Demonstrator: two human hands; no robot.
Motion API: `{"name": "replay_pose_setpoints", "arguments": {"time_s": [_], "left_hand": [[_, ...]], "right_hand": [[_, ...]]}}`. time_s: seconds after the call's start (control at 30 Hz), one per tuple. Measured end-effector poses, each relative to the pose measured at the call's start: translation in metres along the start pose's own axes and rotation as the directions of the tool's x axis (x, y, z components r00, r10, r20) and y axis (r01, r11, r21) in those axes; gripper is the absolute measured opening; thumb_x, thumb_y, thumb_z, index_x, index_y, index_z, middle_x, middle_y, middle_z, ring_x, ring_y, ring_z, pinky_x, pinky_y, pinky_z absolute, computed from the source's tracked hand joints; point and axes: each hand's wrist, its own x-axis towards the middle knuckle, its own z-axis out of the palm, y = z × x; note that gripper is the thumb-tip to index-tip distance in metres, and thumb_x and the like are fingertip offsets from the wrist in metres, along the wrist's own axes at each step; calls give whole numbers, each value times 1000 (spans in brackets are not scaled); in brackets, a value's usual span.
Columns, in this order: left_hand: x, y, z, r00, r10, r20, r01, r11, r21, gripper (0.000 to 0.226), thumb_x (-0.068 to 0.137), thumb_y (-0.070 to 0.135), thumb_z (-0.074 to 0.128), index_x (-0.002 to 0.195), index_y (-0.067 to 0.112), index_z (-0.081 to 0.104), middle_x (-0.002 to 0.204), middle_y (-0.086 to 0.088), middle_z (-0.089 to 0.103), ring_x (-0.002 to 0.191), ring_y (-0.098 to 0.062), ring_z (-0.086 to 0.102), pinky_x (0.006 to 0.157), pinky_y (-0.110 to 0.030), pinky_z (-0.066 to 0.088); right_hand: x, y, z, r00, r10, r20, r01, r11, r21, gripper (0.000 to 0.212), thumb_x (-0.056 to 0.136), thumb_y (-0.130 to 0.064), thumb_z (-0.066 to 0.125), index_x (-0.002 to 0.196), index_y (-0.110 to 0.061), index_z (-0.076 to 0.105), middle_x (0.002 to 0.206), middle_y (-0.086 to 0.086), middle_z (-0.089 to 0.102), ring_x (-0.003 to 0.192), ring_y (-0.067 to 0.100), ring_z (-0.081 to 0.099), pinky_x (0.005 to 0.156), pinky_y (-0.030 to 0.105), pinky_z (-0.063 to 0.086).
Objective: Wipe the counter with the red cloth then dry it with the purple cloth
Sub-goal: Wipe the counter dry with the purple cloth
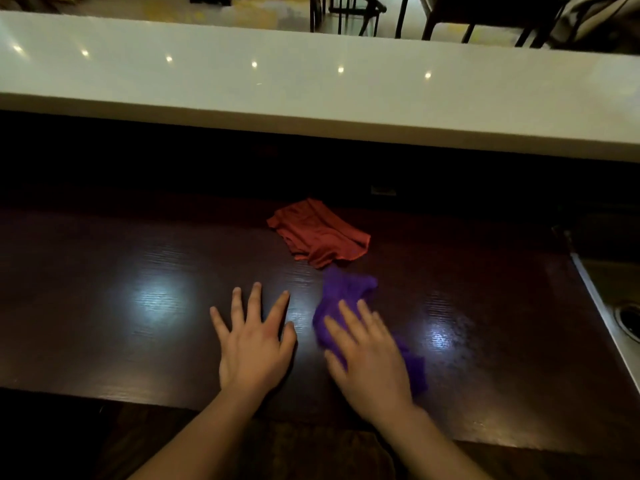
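A pale raised ledge (311, 91) runs across the view, dotted with small reflections of ceiling lights. Beyond it, dark chair legs (349, 12) and a dark table (491, 8) stand on a light floor (173, 10). A sink (620, 306) sits at right.

- Dark counter (121, 271) left of left hand (254, 344) lay bare, wide room.
- Red cloth (320, 233) blocked centre rear; purple cloth (346, 289) just before it.
- Sink (613, 299) bounded the right; raised white ledge (311, 84) overhung the back.
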Motion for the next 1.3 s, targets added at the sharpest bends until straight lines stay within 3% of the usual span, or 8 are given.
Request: {"name": "replay_pose_setpoints", "arguments": {"time_s": [0.17,0.37,0.6,0.83,1.0,1.07,1.23,1.3], "left_hand": [[0,0,1,1000,8,-22,-8,1000,1,59,89,54,28,146,41,37,160,-10,29,150,-36,12,115,-69,5],[-3,3,-6,1000,9,-15,-9,1000,-19,61,88,53,26,146,40,38,161,-10,27,150,-34,10,116,-68,2],[-5,3,-4,987,161,-14,-161,987,8,58,88,53,31,144,41,39,159,-9,33,150,-32,17,113,-71,10],[-7,1,-5,959,285,-3,-285,958,-4,56,87,58,39,142,47,40,157,-4,36,149,-27,21,116,-68,8],[-7,1,-5,961,277,-22,-277,961,-9,53,88,58,38,140,48,42,156,-3,38,148,-26,22,115,-67,10],[-6,-1,-1,959,282,-37,-282,959,0,52,88,59,37,139,48,41,155,-3,38,148,-26,23,115,-67,11],[-4,-4,7,958,281,-51,-279,960,35,51,90,57,34,140,48,39,154,-3,39,147,-26,24,114,-68,13],[-4,-2,8,962,270,-42,-268,962,47,52,90,56,33,141,47,39,155,-4,38,148,-27,23,115,-68,12]], "right_hand": [[-23,32,-5,989,-145,0,145,989,-25,56,85,-51,53,135,-25,53,148,1,49,143,23,35,114,45,32],[39,52,-22,967,243,-79,-244,970,-11,56,90,-42,54,141,-21,48,155,8,36,147,29,25,120,44,20],[-45,21,2,996,-77,-40,78,996,44,55,87,-47,53,138,-26,47,149,-3,46,144,21,32,117,42,27],[5,88,-33,927,350,-130,-352,936,12,52,92,-35,59,139,-16,51,153,9,40,146,31,28,119,45,23],[-78,47,-15,997,33,-72,-33,999,2,54,90,-47,53,139,-26,48,150,0,45,144,24,32,116,43,31],[-94,69,-20,997,18,-75,-19,1000,-13,55,91,-50,51,140,-24,48,149,0,47,144,21,32,115,42,32],[-57,122,-44,886,437,-157,-444,896,-11,56,92,-43,57,141,-16,49,154,9,39,146,28,27,119,39,20],[-47,108,-41,860,486,-156,-494,869,-16,56,93,-44,53,143,-20,46,156,7,35,147,29,24,119,39,18]]}}
